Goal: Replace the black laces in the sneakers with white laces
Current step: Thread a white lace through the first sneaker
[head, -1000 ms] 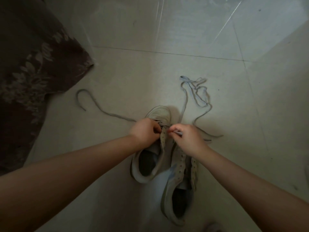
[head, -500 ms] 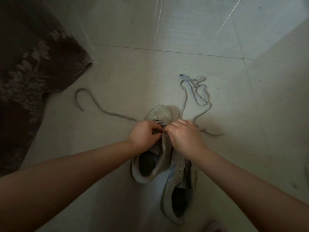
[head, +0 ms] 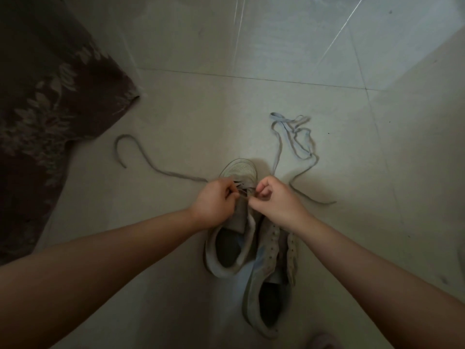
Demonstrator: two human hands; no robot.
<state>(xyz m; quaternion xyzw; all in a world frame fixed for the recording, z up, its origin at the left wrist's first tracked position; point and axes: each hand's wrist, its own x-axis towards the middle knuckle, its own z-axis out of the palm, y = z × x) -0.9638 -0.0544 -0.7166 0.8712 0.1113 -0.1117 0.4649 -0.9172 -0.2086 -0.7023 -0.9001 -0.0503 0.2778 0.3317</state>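
A patterned dark cloth (head: 42, 117) lies well left of the far sneaker (head: 232, 222); the second sneaker (head: 266, 280) touches its right side. Over its toe, the left hand (head: 214, 202) and right hand (head: 274, 200) each pinch the white lace (head: 293, 139), whose ends trail outward.

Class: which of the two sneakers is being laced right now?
The left sneaker, farther from the camera: both hands pinch lace at its eyelets. The nearer sneaker lies untouched, unlaced.
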